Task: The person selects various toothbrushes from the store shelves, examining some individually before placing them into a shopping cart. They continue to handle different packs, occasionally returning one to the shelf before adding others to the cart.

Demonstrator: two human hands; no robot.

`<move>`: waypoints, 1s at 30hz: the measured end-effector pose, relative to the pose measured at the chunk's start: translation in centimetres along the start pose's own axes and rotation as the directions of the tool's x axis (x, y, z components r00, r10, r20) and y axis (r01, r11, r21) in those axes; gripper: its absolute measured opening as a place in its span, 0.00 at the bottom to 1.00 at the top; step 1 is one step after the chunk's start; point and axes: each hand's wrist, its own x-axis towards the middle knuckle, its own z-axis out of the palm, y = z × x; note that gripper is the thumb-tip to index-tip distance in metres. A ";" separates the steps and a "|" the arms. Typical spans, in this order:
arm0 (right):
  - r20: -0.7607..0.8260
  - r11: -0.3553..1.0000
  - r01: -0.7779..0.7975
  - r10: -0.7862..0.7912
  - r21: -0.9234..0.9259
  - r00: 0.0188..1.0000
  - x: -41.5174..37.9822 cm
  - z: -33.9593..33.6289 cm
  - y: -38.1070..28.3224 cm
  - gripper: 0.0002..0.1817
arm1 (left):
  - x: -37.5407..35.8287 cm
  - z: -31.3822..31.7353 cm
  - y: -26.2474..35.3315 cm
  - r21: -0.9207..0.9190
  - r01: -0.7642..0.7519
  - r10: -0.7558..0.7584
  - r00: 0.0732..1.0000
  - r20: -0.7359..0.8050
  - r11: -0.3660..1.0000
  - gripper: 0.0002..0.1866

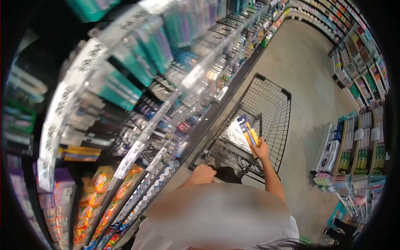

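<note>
A black wire shopping cart [278,125] stands in front of me in the aisle. My left hand [204,172] is closed at the left part of its handle; the fingers' far side is partly hidden. My right hand [260,148] grips the lower end of a long yellow and blue blister pack [248,131], holding it over the cart. Slim upright shapes show on the pack, but its print is too small to read. Beneath it a shiny silvery-white sheet or packet [234,134] lies at the cart's near section.
On my left runs a long shelf with price strips [193,76], hanging packs and orange packets [100,179]. Shelves with boxed goods [354,141] stand to the right. Grey floor [291,50] stretches ahead to a curved-looking far shelf [321,18].
</note>
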 end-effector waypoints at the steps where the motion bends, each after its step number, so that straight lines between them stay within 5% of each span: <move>1: 0.125 0.985 -0.058 0.079 -0.160 0.989 0.9 0.2 1.3 0.28 | -0.1 0.2 0.0 -0.004 0.001 -0.001 1.000 0.015 1.000 0.14; 4: 0.318 0.932 -0.093 0.212 -0.350 0.924 3.8 3.3 4.8 0.35 | -0.9 0.9 0.1 -0.024 0.022 -0.022 1.000 0.020 0.999 0.15; 9: 0.494 0.906 0.050 0.183 -0.421 0.850 7.0 9.9 6.7 0.39 | -1.5 0.0 0.8 -0.057 0.121 -0.109 0.978 0.176 0.991 0.15; 11: 0.476 0.893 0.108 0.127 -0.436 0.870 7.6 13.0 7.3 0.36 | -1.9 0.6 0.7 -0.050 0.120 -0.110 0.978 0.175 0.991 0.15; 12: 0.539 0.880 0.090 0.203 -0.467 0.817 8.1 13.7 7.1 0.38 | -2.2 0.6 0.7 -0.046 0.118 -0.110 0.981 0.162 0.992 0.15; 16: 0.415 0.764 0.086 0.248 -0.639 0.876 6.3 16.5 9.2 0.48 | -2.8 0.5 0.8 -0.080 0.132 -0.119 0.981 0.151 0.988 0.14; 19: 0.446 0.779 0.095 0.249 -0.619 0.860 3.9 15.2 8.5 0.39 | -3.3 0.2 0.9 -0.071 0.122 -0.108 0.979 0.170 0.990 0.14; 25: 0.412 0.920 -0.048 0.220 -0.388 0.884 -2.8 9.6 5.5 0.32 | -4.3 1.0 1.2 -0.059 0.143 -0.131 0.977 0.165 0.988 0.13; 28: 0.394 0.992 0.058 -0.009 -0.112 0.919 -5.0 7.6 1.4 0.24 | -4.8 3.6 1.0 -0.032 0.091 -0.091 0.996 -0.025 0.995 0.12; 30: 0.166 0.975 0.185 -0.204 0.124 0.965 -6.5 7.0 -3.7 0.17 | -5.3 3.7 1.3 -0.016 0.080 -0.081 0.994 -0.074 0.997 0.12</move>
